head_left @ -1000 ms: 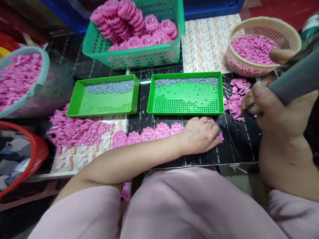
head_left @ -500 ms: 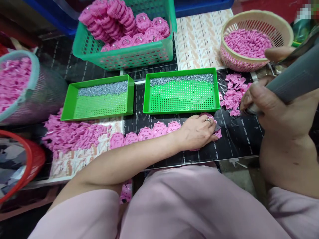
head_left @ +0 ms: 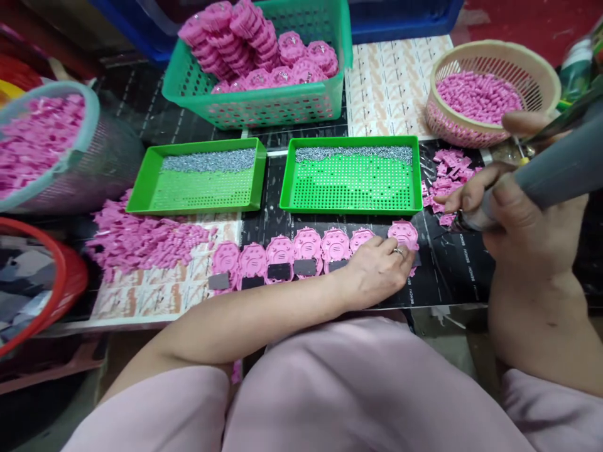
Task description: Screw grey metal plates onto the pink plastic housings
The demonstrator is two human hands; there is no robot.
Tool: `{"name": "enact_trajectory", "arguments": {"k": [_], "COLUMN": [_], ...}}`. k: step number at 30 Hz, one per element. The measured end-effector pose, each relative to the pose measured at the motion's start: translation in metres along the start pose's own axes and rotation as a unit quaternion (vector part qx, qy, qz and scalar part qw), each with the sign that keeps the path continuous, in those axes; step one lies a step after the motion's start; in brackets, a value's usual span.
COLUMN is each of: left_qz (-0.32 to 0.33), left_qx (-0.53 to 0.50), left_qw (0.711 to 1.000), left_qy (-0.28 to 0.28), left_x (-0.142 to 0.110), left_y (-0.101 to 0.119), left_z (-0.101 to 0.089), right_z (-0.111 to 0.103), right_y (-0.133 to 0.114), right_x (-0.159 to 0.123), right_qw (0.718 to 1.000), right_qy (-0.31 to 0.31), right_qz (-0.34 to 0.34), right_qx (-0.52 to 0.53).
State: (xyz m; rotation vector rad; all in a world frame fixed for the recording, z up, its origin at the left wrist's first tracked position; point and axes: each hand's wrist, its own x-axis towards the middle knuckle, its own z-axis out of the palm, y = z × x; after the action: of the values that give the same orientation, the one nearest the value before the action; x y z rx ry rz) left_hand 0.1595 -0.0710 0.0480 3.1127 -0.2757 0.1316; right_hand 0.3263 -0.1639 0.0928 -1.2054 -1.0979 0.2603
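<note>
My left hand (head_left: 384, 271) reaches across the table with fingers bent down over a pink plastic part (head_left: 404, 233) at the right end of a row. A dark flat piece (head_left: 423, 258) shows by its fingertips; the grip underneath is partly hidden. My right hand (head_left: 522, 207) is wrapped round a grey power screwdriver (head_left: 560, 166), nose pointing left, above the black tabletop. More pink housings (head_left: 307, 243) lie in the row, several with dark flat pieces (head_left: 279, 271) on their lower edges; my left forearm covers some of them.
Two green trays (head_left: 351, 210) hold small metal screws (head_left: 207, 161). Behind stands a green basket (head_left: 254, 113) of stacked pink parts. Loose pink pieces (head_left: 146, 235) lie left, others (head_left: 450, 172) right. A cream basket (head_left: 541, 94), grey-green basket (head_left: 92, 119) and red bin (head_left: 70, 270) flank the table.
The camera view has shifted, showing more of the row and its dark pieces. My left hand sits lower over the end part, uncovering its top. The screwdriver stays in my right hand.
</note>
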Motion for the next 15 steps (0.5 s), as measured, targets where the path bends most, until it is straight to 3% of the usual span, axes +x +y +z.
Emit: {"name": "enact_trajectory", "arguments": {"k": [6, 11, 15], "left_qz": [0.029, 0.023, 0.021], "left_qx": [-0.009, -0.032, -0.045], "left_qw": [0.999, 0.999, 0.999], "left_qy": [0.012, 0.016, 0.011], "left_x": [0.006, 0.012, 0.014], "left_y": [-0.013, -0.014, -0.018], "left_z": [0.008, 0.006, 0.005], "right_z": [-0.004, 0.000, 0.009], "right_y": [0.008, 0.007, 0.003], "right_x": [-0.002, 0.004, 0.014], "right_qw": [0.999, 0.998, 0.994], "right_qy": [-0.004, 0.054, 0.110], "right_qz": [-0.021, 0.015, -0.015], "right_qx": [0.042, 0.043, 0.004]}}
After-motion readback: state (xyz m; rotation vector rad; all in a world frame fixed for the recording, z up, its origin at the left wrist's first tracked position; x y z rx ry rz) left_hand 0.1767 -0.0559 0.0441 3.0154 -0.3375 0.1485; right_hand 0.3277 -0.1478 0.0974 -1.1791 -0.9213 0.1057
